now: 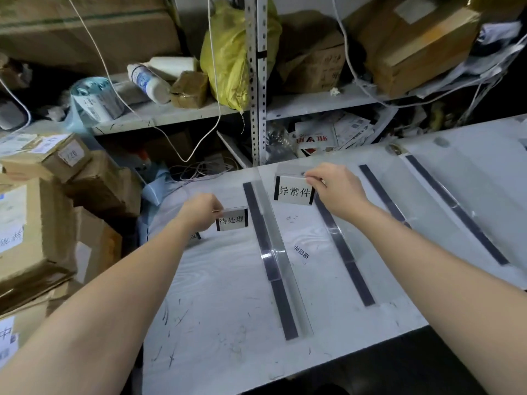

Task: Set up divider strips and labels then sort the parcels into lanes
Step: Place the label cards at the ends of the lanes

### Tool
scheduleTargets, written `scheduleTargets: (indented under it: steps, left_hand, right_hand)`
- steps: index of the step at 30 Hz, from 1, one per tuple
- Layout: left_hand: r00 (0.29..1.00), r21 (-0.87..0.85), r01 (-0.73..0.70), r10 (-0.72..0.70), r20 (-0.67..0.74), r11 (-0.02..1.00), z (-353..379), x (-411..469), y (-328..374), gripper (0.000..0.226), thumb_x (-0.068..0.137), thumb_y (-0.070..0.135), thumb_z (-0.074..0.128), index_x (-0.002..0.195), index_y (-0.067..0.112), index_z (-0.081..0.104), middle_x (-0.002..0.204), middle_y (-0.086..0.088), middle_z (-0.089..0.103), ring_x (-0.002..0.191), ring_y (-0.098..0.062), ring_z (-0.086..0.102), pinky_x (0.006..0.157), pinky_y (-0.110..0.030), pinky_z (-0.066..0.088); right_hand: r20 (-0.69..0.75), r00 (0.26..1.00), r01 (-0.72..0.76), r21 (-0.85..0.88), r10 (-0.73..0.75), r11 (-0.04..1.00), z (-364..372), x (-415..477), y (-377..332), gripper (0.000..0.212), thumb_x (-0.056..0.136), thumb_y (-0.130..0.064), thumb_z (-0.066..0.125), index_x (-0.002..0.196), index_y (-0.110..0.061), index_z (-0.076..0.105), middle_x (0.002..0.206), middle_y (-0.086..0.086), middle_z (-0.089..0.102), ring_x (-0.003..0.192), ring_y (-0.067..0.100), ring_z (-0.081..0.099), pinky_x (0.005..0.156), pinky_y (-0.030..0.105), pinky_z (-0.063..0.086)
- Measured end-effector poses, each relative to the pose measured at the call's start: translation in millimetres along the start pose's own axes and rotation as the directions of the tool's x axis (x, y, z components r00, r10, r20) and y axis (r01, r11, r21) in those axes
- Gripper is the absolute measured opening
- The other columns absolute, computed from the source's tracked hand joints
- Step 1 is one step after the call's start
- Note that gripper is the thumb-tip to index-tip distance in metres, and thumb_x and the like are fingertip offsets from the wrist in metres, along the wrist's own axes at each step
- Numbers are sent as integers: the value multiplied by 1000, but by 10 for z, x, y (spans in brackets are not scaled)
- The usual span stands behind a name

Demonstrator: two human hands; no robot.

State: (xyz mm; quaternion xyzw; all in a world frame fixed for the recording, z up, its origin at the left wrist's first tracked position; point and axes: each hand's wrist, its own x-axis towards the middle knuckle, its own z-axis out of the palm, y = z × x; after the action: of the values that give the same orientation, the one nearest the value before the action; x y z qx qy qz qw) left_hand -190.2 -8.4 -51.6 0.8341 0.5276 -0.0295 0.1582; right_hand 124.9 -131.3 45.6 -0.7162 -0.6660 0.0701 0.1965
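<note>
Several clear divider strips with dark bases lie in parallel on the white table point(228, 323); the nearest one point(271, 260) runs between my hands, and others point(345, 258) point(456, 209) lie to the right. My left hand point(199, 212) pinches the top edge of a clear label stand reading 待处理 point(232, 220) in the leftmost lane. My right hand point(336, 189) pinches the top of a second label stand reading 异常件 point(293, 191), held upright near the far end of the second lane. A small paper label point(301, 252) lies flat in that lane. Another label peeks out under my left wrist.
Stacked cardboard parcels point(37, 223) stand at the left of the table. Behind it, a metal shelf point(258, 81) holds boxes, a yellow bag point(228, 52), bottles, a tape roll and hanging white cables. The table's front edge drops to dark floor.
</note>
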Motion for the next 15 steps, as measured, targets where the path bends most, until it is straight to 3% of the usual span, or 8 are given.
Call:
scheduleTargets:
  steps: [2, 6, 10, 13, 15]
  left_hand:
    - [1000, -10, -13, 13, 2, 1000, 61, 20, -17, 49, 98, 27, 65, 57, 16, 41, 57, -3, 41, 57, -23, 33, 52, -31, 28]
    - [999, 52, -6, 3, 39, 999, 126, 60, -25, 46, 98, 27, 64, 57, 13, 49, 57, -5, 50, 59, -26, 41, 55, -34, 34]
    - [998, 105, -36, 30, 53, 994, 215, 66, -60, 47, 99, 24, 63, 56, 17, 43, 53, 1, 40, 61, -28, 40, 59, -33, 27]
    - [999, 90, -17, 13, 51, 996, 318, 85, -127, 42, 98, 22, 63, 58, 18, 51, 53, 4, 43, 62, -26, 44, 58, -32, 29]
    - [999, 64, 5, -8, 47, 998, 361, 86, -155, 30, 99, 22, 63, 70, 16, 68, 60, 7, 54, 69, -24, 52, 63, -32, 36]
  right_hand:
    - [12, 1000, -3, 9, 3, 1000, 48, 19, 21, 23, 105, -28, 52, 105, -20, 73, 102, 1, 68, 96, 26, 59, 74, 37, 47]
    - [18, 1000, -2, 36, 2, 999, 104, 64, 39, 23, 105, -27, 53, 109, -21, 75, 104, -1, 70, 96, 24, 60, 76, 38, 48]
    - [16, 1000, -16, 32, 15, 999, 179, 76, 65, 23, 105, -26, 53, 109, -20, 75, 105, -3, 69, 97, 22, 59, 72, 35, 44]
    - [29, 999, -27, 18, 27, 999, 226, 54, 90, 23, 105, -27, 53, 109, -21, 75, 103, -3, 68, 96, 23, 59, 72, 35, 46]
    - [37, 999, -35, 19, 34, 999, 233, 23, 109, 23, 105, -27, 53, 108, -21, 75, 104, -2, 68, 98, 23, 59, 76, 38, 50]
